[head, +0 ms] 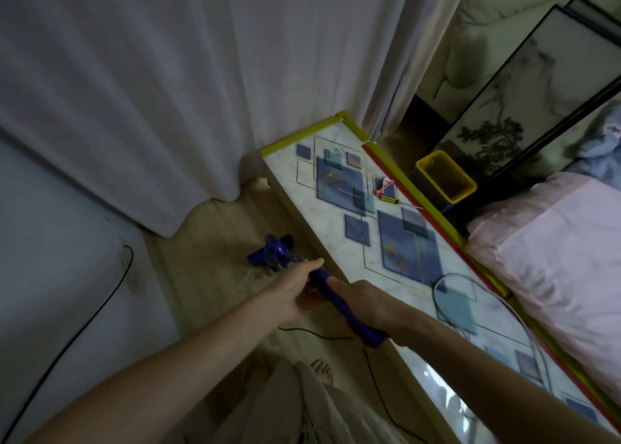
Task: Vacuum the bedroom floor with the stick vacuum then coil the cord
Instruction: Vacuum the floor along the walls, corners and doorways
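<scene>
Stick vacuum [339, 304] runs its long axis away from the person, head [270, 253] on the floor [215, 275] beside the desk [396, 242]; right hand [366, 304] grips the rear handle, left hand [295, 292] wraps the shaft further forward (nearer the head), cord [84, 316] trailing left

2 bare forearms [188, 353], no sleeves; pale loose garment [336, 410] above bare foot [323, 369].

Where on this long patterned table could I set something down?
The patterned table is bare at its far end by the curtain, and mid-length between the screwdriver and the grey cable loop. The cable crowds the near end.
</scene>
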The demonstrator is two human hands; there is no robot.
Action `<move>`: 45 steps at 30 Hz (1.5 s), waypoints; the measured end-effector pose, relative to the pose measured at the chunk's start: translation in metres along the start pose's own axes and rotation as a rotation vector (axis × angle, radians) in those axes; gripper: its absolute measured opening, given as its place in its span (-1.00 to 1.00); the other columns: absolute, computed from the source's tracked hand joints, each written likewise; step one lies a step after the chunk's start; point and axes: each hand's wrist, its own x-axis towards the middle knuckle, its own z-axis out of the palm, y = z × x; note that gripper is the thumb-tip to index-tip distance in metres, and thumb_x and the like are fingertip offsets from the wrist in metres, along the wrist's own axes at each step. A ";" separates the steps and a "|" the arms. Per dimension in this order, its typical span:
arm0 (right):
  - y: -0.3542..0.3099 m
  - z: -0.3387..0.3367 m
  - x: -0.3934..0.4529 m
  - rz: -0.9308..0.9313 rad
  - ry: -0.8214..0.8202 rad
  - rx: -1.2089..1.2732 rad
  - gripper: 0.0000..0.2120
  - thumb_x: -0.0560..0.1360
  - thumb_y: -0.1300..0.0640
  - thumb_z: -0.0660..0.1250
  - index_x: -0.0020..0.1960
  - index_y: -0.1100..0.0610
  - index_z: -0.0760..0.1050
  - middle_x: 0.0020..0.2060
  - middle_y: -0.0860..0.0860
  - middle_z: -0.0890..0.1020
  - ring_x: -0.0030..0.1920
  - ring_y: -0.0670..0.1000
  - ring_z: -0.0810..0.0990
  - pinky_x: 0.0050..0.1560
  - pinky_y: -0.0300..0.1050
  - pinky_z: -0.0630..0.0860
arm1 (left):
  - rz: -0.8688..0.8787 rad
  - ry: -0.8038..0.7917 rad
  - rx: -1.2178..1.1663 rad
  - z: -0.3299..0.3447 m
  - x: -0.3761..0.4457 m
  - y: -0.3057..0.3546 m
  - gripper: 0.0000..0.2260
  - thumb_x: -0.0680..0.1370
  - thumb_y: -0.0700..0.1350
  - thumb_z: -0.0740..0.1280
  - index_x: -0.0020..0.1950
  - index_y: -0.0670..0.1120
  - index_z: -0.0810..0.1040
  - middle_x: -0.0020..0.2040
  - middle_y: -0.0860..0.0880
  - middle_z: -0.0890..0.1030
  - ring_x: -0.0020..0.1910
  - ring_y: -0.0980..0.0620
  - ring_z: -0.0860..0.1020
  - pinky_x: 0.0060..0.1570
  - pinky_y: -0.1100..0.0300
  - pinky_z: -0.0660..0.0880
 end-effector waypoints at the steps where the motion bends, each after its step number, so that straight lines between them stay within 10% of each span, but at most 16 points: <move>1: 0.002 -0.009 -0.005 0.004 0.004 -0.072 -0.52 0.64 -0.21 -0.02 -0.09 0.15 0.42 -0.41 0.01 0.51 -0.55 -0.10 0.45 -0.47 -0.27 0.43 | 0.010 0.008 -0.035 0.007 0.001 -0.007 -0.78 0.58 -0.14 0.34 0.17 -0.21 0.47 -0.08 -0.20 0.56 -0.14 -0.12 0.60 -0.23 0.03 0.61; 12: -0.005 -0.097 0.011 0.030 -0.091 -0.220 -0.47 0.61 -0.26 0.05 -0.06 0.20 0.45 -0.37 0.05 0.55 -0.47 -0.03 0.48 -0.45 -0.21 0.45 | 0.044 0.020 -0.179 0.067 0.013 0.003 -0.86 0.60 -0.14 0.29 0.03 -0.21 0.44 0.05 -0.26 0.54 0.08 -0.22 0.57 0.04 -0.05 0.56; 29: -0.040 0.015 0.097 0.036 -0.044 0.006 -0.50 0.63 -0.25 -0.01 0.00 0.18 0.38 -0.31 0.09 0.53 -0.46 -0.01 0.50 -0.52 -0.24 0.47 | 0.097 0.110 -0.015 -0.043 0.038 0.052 -0.69 0.61 -0.10 0.29 0.31 -0.19 0.43 0.22 -0.24 0.53 -0.10 -0.13 0.58 -0.52 0.09 0.55; 41: -0.054 0.082 0.107 0.019 0.016 0.128 -0.48 0.63 -0.23 -0.02 0.00 0.23 0.39 -0.31 0.11 0.53 -0.47 -0.01 0.49 -0.48 -0.21 0.48 | 0.186 0.260 0.083 -0.097 0.045 0.054 -0.77 0.56 -0.05 0.37 0.10 -0.18 0.54 -0.08 -0.17 0.62 -0.09 -0.12 0.62 0.02 -0.01 0.58; 45: -0.055 0.082 0.089 0.006 -0.012 0.360 -0.48 0.63 -0.24 -0.03 -0.06 0.20 0.39 -0.36 0.09 0.53 -0.50 -0.01 0.49 -0.51 -0.23 0.45 | 0.250 0.316 0.171 -0.079 0.033 0.061 -0.78 0.54 -0.09 0.39 0.11 -0.16 0.53 -0.17 -0.11 0.60 -0.23 -0.03 0.59 -0.31 0.13 0.54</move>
